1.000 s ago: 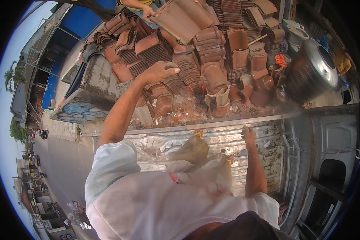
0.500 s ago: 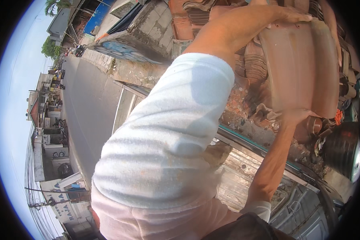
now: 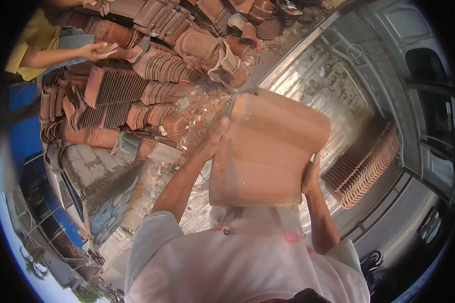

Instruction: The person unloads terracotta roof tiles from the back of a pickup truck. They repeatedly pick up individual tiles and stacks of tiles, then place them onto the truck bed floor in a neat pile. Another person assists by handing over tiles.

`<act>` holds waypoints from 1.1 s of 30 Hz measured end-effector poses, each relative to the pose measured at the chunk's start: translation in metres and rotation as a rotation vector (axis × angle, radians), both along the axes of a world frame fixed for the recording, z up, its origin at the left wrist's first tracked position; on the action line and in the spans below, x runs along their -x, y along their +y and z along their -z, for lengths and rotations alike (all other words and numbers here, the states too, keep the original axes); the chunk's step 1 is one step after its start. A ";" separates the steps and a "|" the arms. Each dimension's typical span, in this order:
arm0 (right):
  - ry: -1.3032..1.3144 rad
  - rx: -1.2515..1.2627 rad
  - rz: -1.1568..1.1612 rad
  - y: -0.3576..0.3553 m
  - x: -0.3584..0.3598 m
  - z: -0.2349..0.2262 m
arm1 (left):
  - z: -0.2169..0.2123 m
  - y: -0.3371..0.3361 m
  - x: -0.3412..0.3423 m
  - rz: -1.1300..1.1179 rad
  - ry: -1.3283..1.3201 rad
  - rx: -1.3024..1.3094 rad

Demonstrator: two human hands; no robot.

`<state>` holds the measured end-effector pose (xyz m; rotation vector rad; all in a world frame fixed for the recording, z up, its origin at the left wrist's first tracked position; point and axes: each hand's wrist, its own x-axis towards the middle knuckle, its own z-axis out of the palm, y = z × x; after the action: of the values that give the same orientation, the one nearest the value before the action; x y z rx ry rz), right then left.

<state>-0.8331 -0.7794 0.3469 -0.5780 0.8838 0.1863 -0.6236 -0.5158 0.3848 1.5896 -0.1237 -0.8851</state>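
A broad, curved clay roof tile (image 3: 273, 151) is held up in front of my chest, its orange-brown face filling the middle of the view. My left hand (image 3: 217, 136) grips its left edge, and my right hand (image 3: 312, 177) supports the lower right edge. Whether more tiles lie under the top one is hidden. Beneath it stretches a worn, light metal truck bed (image 3: 298, 76). To the right on that bed stands a row of similar tiles (image 3: 364, 166), packed on edge.
At upper left, large stacks of roof tiles (image 3: 121, 86) rise beside broken rubble (image 3: 199, 108). A co-worker's hand (image 3: 98, 51) reaches out over them, bare. The truck's side rail (image 3: 293, 48) runs between pile and bed, and the grey cab (image 3: 404, 25) stands at upper right.
My body and view have turned from the tile pile toward the truck bed. The roof tile has come away from the pile and close to my chest, still in both hands.
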 end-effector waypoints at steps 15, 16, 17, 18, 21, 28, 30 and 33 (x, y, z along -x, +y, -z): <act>0.243 -0.278 0.339 -0.097 0.445 0.025 | 0.024 -0.266 0.290 0.784 0.722 -0.255; 0.235 -0.314 0.339 -0.105 0.464 0.035 | 0.032 -0.273 0.301 0.788 0.755 -0.298; 0.230 -0.352 0.342 -0.111 0.482 0.043 | 0.043 -0.278 0.311 0.794 0.793 -0.344; 0.243 -0.403 0.357 -0.115 0.499 0.051 | 0.054 -0.287 0.322 0.800 0.831 -0.374; 0.287 -0.159 0.345 -0.129 0.564 0.116 | 0.071 -0.332 0.380 0.719 0.807 -0.312; 0.314 -0.483 0.194 -0.216 0.665 0.190 | 0.108 -0.345 0.495 0.492 1.019 -0.429; 0.310 -0.470 0.148 -0.217 0.710 0.239 | 0.116 -0.350 0.535 0.390 0.984 -0.466; 0.272 -0.610 0.270 -0.249 0.761 0.269 | 0.160 -0.354 0.609 0.215 0.872 -0.488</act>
<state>-1.5937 -1.0285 0.0775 0.1402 1.0949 0.2781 -1.2324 -0.8702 0.2249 1.4942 0.5873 -1.8021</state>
